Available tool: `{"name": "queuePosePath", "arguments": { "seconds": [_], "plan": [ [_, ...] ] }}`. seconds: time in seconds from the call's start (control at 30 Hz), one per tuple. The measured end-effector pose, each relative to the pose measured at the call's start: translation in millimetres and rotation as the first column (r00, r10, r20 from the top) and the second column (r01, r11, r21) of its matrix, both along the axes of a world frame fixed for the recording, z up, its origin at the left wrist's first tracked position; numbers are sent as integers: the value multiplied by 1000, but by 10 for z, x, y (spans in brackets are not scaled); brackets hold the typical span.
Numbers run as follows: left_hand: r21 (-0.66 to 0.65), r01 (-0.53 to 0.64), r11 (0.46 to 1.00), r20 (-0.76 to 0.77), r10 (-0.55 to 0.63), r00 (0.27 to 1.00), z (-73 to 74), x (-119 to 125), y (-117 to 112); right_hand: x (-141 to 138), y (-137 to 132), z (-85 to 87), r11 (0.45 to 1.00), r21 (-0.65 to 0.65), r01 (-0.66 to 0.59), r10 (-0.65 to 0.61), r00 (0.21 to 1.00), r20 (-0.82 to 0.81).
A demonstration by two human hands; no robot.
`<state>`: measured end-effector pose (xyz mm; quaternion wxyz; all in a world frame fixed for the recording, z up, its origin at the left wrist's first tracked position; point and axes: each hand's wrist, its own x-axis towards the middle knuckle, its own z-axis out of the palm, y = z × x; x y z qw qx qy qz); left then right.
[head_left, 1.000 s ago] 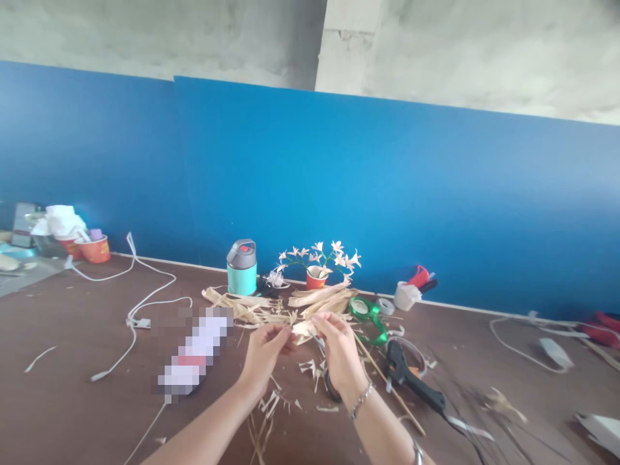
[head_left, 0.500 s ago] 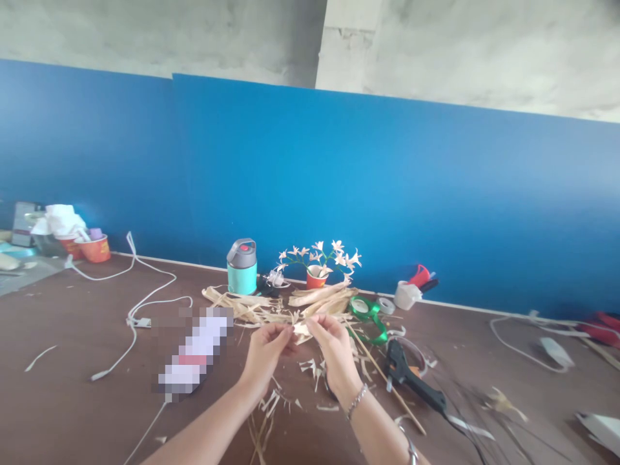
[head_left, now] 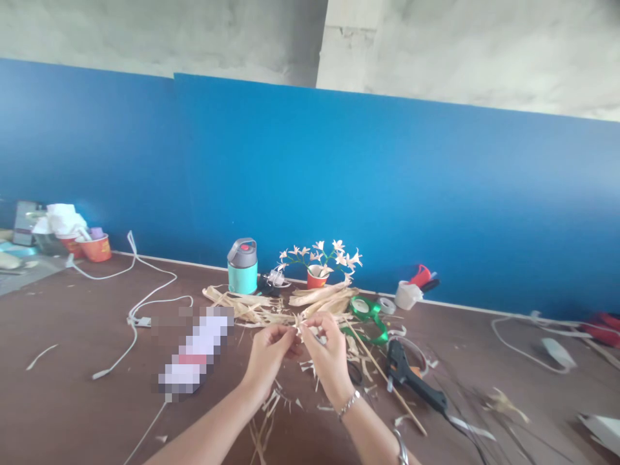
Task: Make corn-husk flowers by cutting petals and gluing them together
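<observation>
Over the middle of the table, my left hand (head_left: 268,352) and my right hand (head_left: 328,349) meet, thumbs and forefingers pinched together. Between their tips is a small pale corn husk piece (head_left: 299,321) with pointed ends; the fingers hide much of it. Just beyond lie dried corn husks (head_left: 322,299) in a loose pile. Thin husk scraps (head_left: 271,400) are strewn below my wrists. Beside my right wrist a dark ring (head_left: 356,372) shows, perhaps a scissor handle. Behind the husks, pale flowers on green stems (head_left: 339,248) stand in a red paper cup (head_left: 316,280).
A black glue gun (head_left: 416,381), a thin stick (head_left: 387,381) and green ribbon (head_left: 375,326) lie to the right. A turquoise flask (head_left: 242,274) stands behind. White cables (head_left: 140,303) cross the left side. A blue partition (head_left: 363,174) borders the table's back.
My right hand has shifted slightly left and turned, its fingertips closer to my left ones. The husk piece shows less flat surface and more pointed ends. The dark ring has come into sight.
</observation>
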<state>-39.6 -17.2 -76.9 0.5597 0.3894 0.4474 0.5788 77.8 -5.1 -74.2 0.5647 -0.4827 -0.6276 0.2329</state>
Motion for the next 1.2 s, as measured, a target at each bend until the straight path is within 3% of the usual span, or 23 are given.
{"name": "queuePosePath", "arguments": {
  "seconds": [0.33, 0.67, 1.2],
  "plan": [
    [10, 19, 1000, -26, -19, 999, -38, 9, 3, -4, -5, -5, 990, 133, 42, -56, 993, 103],
    [14, -4, 1000, -49, 4, 999, -20, 27, -4, 17, -35, -16, 932, 353, 76, -190, 935, 301],
    [0, 8, 1000, -39, -8, 999, -6, 42, -20, 28, -96, -10, 894, 437, 100, -313, 836, 451]
  ]
}}
